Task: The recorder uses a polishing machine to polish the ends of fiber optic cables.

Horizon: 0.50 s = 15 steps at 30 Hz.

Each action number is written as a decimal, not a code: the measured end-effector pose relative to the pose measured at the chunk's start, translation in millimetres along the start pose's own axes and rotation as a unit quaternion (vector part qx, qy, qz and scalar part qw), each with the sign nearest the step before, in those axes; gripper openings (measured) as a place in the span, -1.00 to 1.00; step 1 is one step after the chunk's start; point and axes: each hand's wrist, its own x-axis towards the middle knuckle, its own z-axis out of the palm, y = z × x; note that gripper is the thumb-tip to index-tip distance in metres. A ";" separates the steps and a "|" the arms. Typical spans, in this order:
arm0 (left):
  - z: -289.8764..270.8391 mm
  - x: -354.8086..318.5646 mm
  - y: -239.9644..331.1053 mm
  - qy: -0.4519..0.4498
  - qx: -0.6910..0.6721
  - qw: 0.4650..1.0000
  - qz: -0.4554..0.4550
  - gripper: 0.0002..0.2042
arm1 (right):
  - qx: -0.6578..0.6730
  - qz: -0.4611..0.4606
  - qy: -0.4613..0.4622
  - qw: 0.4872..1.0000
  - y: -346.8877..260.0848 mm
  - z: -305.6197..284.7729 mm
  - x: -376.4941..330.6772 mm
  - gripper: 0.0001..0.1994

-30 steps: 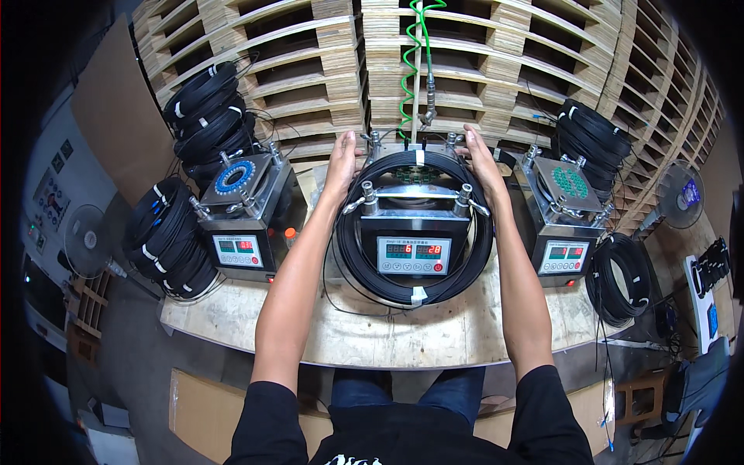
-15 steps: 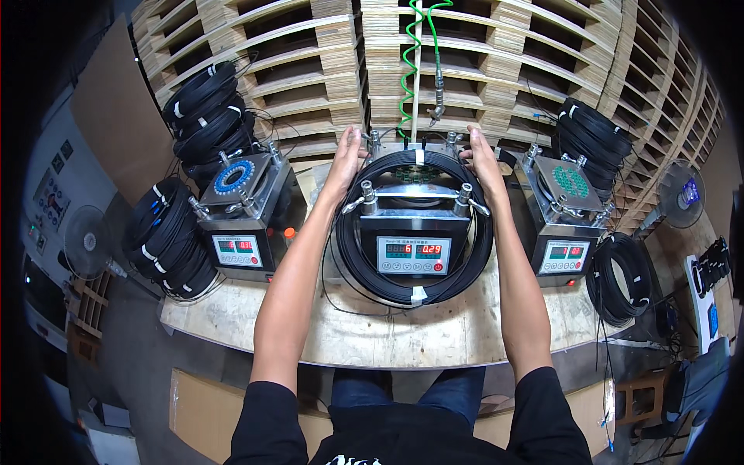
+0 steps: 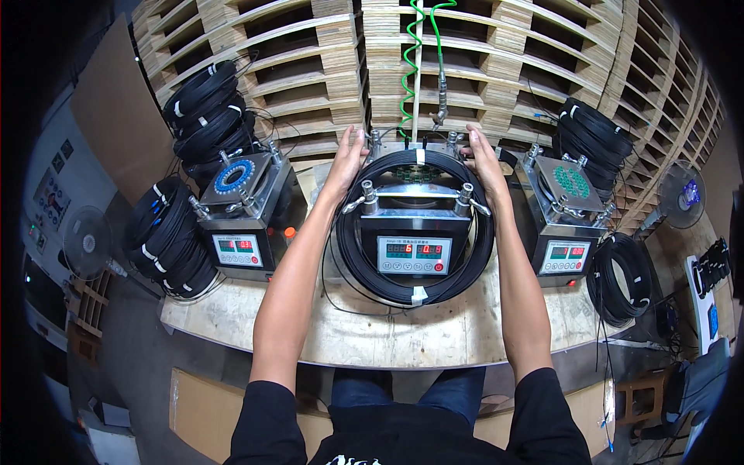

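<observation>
A coil of black cable (image 3: pixel 380 291), bound with white tape, stands tilted around the front of a metal-topped machine (image 3: pixel 372 267) with a red digital display. My left hand (image 3: pixel 347 164) is at the coil's upper left, fingers stretched out and pointing away from me. Opposite it, my right hand (image 3: pixel 483 163) is held the same way at the upper right. Both palms face inward beside the machine's top, open and gripping nothing. Whether they touch the cable is hard to tell. Metal clamp posts (image 3: pixel 370 200) rise inside the ring.
Similar machines stand left (image 3: pixel 236 232) and right (image 3: pixel 564 232) on the wooden table (image 3: pixel 372 341). Stacked black coils (image 3: pixel 167 240) flank them, with one more coil (image 3: pixel 622 279) at right. A green spiral air hose (image 3: pixel 408 70) hangs before wooden pallets (image 3: pixel 310 62).
The metal nozzle on the green hose has swung slightly right. Digits on the middle display look different. My hands and the coil have hardly moved.
</observation>
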 end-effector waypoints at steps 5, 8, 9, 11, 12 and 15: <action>1.3 4.0 -7.9 0.019 -0.015 0.999 0.033 -0.20 | -0.039 -0.016 0.012 0.999 -2.0 3.4 -2.1 -0.37; -1.2 9.6 -15.6 0.047 -0.032 0.998 0.041 -0.20 | -0.053 -0.034 0.002 0.998 -4.1 5.3 -1.4 -0.34; -3.2 10.9 -17.8 0.054 -0.027 0.997 0.041 -0.19 | -0.044 -0.020 -0.013 0.999 -4.6 6.2 -1.7 -0.34; -4.1 9.7 -16.9 0.065 -0.015 0.997 0.048 -0.18 | -0.034 -0.006 -0.028 0.999 -6.7 7.9 -3.3 -0.34; -5.3 8.8 -16.3 0.076 -0.002 0.996 0.055 -0.17 | -0.022 -0.003 -0.030 0.999 -7.6 9.3 -4.3 -0.33; 11.1 -0.3 -0.9 0.079 -0.021 0.996 0.037 -0.15 | -0.027 -0.005 -0.024 0.999 -3.9 -2.5 -3.3 -0.32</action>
